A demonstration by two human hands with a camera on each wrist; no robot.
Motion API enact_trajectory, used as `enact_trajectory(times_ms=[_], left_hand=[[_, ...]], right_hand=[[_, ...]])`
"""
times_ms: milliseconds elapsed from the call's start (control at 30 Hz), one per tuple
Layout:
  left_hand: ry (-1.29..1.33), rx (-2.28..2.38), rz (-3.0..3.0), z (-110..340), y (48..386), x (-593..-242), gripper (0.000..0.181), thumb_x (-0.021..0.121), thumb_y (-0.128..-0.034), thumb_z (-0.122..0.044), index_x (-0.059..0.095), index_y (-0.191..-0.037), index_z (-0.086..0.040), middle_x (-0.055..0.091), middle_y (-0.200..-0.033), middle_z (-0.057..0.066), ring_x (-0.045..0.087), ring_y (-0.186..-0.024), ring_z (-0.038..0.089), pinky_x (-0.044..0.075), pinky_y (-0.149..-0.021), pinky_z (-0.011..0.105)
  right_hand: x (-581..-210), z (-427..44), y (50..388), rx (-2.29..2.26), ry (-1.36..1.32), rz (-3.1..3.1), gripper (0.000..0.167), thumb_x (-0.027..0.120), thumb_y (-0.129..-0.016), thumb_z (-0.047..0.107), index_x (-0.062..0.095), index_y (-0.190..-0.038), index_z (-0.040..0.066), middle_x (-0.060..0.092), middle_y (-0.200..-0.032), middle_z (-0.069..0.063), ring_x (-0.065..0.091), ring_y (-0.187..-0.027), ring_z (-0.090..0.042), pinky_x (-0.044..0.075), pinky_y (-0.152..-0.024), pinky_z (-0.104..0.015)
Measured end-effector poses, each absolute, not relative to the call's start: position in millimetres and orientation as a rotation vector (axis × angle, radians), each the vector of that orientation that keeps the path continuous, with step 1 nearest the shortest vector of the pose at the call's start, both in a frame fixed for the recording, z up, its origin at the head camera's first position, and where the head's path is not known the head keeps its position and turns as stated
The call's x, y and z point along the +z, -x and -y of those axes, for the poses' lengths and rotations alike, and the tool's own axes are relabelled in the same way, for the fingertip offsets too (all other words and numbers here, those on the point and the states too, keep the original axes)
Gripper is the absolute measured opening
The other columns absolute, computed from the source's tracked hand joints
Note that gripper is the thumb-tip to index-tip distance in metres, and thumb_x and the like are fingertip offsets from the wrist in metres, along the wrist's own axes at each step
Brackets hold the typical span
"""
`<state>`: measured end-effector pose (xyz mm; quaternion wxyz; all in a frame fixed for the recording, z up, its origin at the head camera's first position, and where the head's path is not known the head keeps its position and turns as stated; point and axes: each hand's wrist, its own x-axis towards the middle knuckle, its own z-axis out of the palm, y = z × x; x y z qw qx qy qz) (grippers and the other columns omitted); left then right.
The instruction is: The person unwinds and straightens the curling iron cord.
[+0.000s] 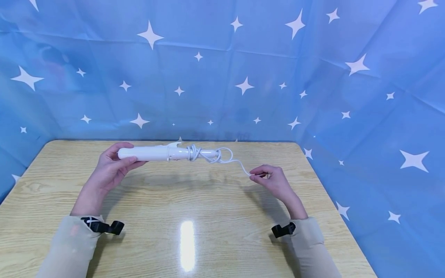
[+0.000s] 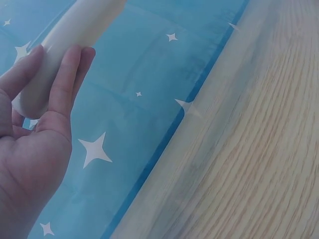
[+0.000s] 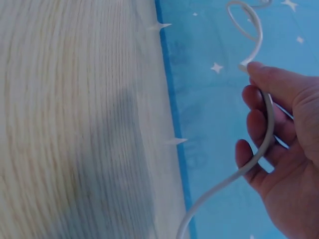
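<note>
A white rod-shaped appliance (image 1: 153,153) with a small lever on top lies level in the air above the table's far part. My left hand (image 1: 110,170) grips its rounded left end, thumb on one side and fingers on the other, as the left wrist view also shows. Pale cord (image 1: 196,153) is wound round the narrower right part and loops off its tip. My right hand (image 1: 274,181) pinches the cord between thumb and index finger. In the right wrist view, the cord (image 3: 224,184) runs past the palm and hangs down.
Beneath both hands is a wood-grain table (image 1: 149,216) with a bright light reflection on it. A blue cloth (image 1: 215,77) with white stars hangs behind the table and along its right side. Each wrist wears a black strap mount.
</note>
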<state>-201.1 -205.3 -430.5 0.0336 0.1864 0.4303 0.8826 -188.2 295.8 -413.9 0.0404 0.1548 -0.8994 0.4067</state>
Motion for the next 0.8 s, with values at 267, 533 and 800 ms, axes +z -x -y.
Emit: enact_trajectory(times_ms=[267,533,800], left_hand=[[-0.578,2.716,-1.335,205,201,-429,0.044,0.047,-0.0955,0.026,0.070,-0.119,-0.002,0.042,-0.131,0.018,0.056,-0.119,0.028,0.058,-0.095,0.045],[-0.569,2.712,-1.346,205,201,-429,0.044,0.047,-0.0956,0.026,0.070,-0.119,-0.003,0.044,-0.130,0.017,0.056,-0.118,0.028,0.058,-0.094,0.045],[-0.561,2.708,-1.353,204,200,-430,0.041,0.048,-0.0952,0.026,0.068,-0.120,0.000,0.040,-0.132,0.018,0.055,-0.118,0.028,0.059,-0.093,0.045]], right_hand=[[-420,-294,189,1.296,-0.461,2.802,0.015,0.080,-0.091,0.011,0.078,-0.105,0.005,0.075,-0.091,-0.003,0.068,-0.084,-0.017,0.057,-0.071,-0.027],[-427,-293,190,1.326,-0.517,2.829,0.016,0.079,-0.091,0.008,0.078,-0.106,0.004,0.074,-0.093,-0.004,0.067,-0.085,-0.019,0.058,-0.071,-0.024],[-431,-291,190,1.344,-0.523,2.855,0.018,0.076,-0.094,0.013,0.076,-0.110,0.004,0.072,-0.092,-0.002,0.064,-0.080,-0.017,0.057,-0.066,-0.025]])
